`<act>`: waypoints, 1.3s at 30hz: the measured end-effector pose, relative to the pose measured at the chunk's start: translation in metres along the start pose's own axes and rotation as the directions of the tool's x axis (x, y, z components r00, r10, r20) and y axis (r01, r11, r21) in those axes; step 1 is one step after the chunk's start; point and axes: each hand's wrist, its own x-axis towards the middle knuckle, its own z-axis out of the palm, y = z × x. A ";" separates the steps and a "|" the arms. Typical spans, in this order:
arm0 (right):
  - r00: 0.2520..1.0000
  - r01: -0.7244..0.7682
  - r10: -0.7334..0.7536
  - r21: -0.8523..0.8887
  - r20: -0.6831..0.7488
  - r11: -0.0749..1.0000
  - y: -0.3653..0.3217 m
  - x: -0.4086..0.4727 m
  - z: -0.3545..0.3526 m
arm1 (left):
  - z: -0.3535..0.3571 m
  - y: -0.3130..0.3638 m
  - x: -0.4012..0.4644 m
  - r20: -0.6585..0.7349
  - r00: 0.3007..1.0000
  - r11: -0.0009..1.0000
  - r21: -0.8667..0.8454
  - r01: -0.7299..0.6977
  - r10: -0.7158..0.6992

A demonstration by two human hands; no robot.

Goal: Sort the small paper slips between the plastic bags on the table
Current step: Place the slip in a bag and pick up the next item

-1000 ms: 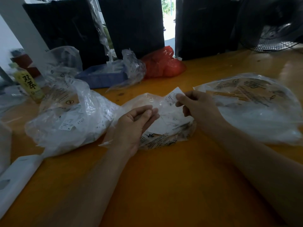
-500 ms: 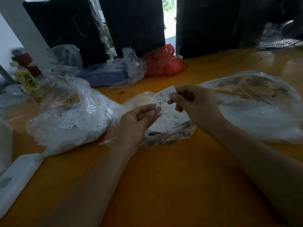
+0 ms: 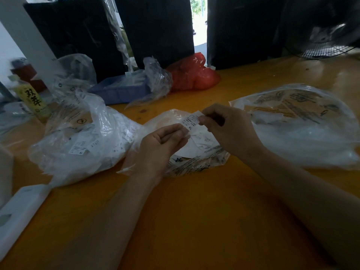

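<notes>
A small white paper slip (image 3: 191, 121) printed "XL" is held above the middle plastic bag (image 3: 196, 162). My right hand (image 3: 226, 131) pinches the slip's upper right end. My left hand (image 3: 161, 145) has its fingers curled and its fingertips meet the slip's lower left end. The middle bag lies flat with white slips inside it. A fuller clear bag (image 3: 83, 139) with several slips sits to the left. A wide clear bag (image 3: 300, 125) with black print lies to the right.
The orange table (image 3: 194, 221) carries a white flat device (image 3: 17, 213) at the front left, a green bottle (image 3: 33, 98), a blue tray (image 3: 120, 90), a red bag (image 3: 192, 75), dark panels behind and a fan (image 3: 327, 32) at the back right.
My right hand lifted the slip off the middle bag and brought it left. My left hand's fingers curled up to meet its lower end.
</notes>
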 end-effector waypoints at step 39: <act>0.909 -0.325 0.413 -0.729 -0.063 0.603 0.038 0.030 -0.070 | -0.109 0.096 -0.001 -0.309 0.473 0.356 0.935 -0.011 0.825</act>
